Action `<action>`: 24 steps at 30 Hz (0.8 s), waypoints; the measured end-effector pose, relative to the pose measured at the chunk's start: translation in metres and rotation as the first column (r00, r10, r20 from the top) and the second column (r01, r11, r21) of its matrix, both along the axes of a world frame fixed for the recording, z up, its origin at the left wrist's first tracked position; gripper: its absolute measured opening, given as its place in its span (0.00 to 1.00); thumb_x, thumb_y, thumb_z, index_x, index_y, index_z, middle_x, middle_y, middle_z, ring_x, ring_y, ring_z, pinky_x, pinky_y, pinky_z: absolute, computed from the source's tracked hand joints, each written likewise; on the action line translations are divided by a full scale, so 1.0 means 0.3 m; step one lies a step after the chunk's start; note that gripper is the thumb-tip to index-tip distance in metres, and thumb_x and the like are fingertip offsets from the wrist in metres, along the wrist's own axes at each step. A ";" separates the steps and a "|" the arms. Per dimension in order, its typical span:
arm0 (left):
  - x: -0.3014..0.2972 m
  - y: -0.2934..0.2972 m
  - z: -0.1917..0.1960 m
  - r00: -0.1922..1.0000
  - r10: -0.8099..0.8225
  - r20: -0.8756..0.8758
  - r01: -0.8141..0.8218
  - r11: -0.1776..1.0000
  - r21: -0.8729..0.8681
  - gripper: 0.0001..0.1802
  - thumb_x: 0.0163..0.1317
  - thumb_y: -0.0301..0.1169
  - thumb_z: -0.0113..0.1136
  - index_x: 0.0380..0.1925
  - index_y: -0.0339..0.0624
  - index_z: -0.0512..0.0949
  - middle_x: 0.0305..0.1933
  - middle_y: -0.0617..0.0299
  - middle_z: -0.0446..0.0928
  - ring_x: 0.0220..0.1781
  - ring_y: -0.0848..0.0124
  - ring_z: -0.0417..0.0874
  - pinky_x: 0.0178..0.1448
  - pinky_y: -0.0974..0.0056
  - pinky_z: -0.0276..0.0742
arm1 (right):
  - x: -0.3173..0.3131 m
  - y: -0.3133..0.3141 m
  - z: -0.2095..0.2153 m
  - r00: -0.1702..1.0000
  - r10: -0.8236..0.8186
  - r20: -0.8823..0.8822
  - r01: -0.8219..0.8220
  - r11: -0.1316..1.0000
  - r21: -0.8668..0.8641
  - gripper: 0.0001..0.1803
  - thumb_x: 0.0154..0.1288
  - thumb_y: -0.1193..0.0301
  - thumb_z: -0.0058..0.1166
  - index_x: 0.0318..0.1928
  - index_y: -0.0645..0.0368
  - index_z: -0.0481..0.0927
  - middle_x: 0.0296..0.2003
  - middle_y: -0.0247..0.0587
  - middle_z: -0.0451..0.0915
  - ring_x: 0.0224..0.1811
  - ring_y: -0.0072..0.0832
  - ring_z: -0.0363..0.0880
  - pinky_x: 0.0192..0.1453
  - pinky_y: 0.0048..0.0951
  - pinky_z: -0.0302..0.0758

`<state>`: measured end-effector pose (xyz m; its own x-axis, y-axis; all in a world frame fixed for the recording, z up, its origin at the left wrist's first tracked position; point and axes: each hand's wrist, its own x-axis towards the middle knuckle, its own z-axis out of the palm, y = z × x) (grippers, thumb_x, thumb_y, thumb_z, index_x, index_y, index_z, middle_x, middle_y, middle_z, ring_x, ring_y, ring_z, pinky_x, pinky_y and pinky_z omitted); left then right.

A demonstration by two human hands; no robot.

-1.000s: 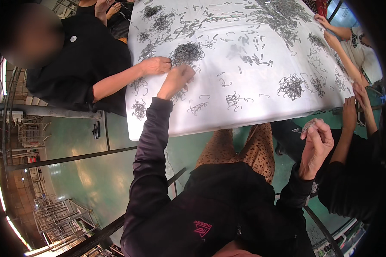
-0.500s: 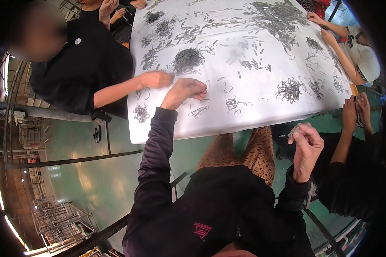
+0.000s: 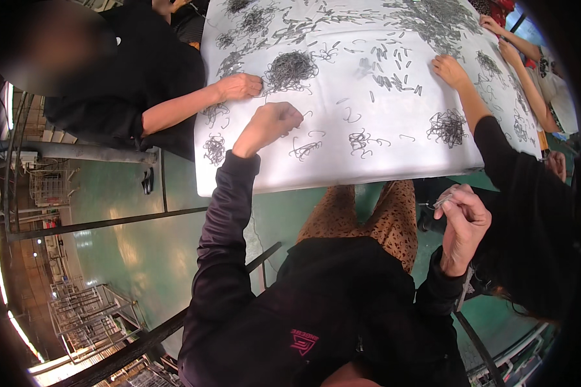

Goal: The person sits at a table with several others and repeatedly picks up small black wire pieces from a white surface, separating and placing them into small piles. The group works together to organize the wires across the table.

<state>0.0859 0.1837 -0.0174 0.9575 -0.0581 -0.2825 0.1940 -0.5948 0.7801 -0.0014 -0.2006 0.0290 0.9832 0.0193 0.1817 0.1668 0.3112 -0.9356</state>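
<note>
A heap of wire hooks (image 3: 214,149) lies left of the left hand (image 3: 268,128), whose fingertips press together by a loose hook (image 3: 309,115); whether they grip it, I cannot tell. A denser tangle (image 3: 292,69) sits beyond on the tabletop (image 3: 403,160). Between the hands, nearer the body, a black top (image 3: 348,284) bears a pink lettered emblem (image 3: 301,342). The right hand (image 3: 463,226) pinches small metal pieces (image 3: 443,200).

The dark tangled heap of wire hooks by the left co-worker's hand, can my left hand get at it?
Probably yes: your left hand is on the near side of the dark tangled heap of wire hooks, with white tabletop showing between. The co-worker's hand at the heap's left edge might crowd that side.
</note>
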 end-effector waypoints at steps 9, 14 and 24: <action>0.191 -0.118 -0.174 0.998 -0.025 -0.058 0.016 0.989 -0.144 0.11 0.55 0.30 0.66 0.33 0.33 0.83 0.26 0.61 0.82 0.25 0.78 0.79 0.31 0.73 0.75 | -0.036 0.034 -0.007 0.997 0.033 -0.072 -0.037 0.998 -0.053 0.12 0.49 0.92 0.56 0.36 0.70 0.82 0.28 0.42 0.78 0.24 0.22 0.76 0.28 0.18 0.72; 0.288 -0.167 -0.232 0.996 0.085 0.015 -0.084 0.994 -0.072 0.12 0.54 0.31 0.66 0.36 0.35 0.84 0.26 0.62 0.82 0.26 0.77 0.80 0.32 0.71 0.76 | -0.045 0.052 -0.001 0.990 0.061 -0.125 -0.068 0.996 -0.053 0.11 0.49 0.92 0.57 0.35 0.70 0.82 0.29 0.41 0.79 0.25 0.19 0.78 0.28 0.16 0.72; 0.213 -0.280 -0.217 0.895 -0.115 0.431 -0.079 0.910 0.407 0.12 0.54 0.41 0.65 0.29 0.44 0.86 0.28 0.51 0.82 0.32 0.54 0.84 0.39 0.56 0.78 | -0.073 0.014 0.000 0.997 0.037 -0.065 -0.046 0.990 -0.131 0.11 0.50 0.91 0.58 0.35 0.69 0.83 0.29 0.41 0.80 0.24 0.17 0.78 0.27 0.15 0.70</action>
<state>0.1498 0.0997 -0.0826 0.9856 -0.0508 0.1615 -0.1221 -0.8741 0.4702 -0.0232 -0.1962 0.0289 0.9904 0.0800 0.1131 0.0962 0.1899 -0.9771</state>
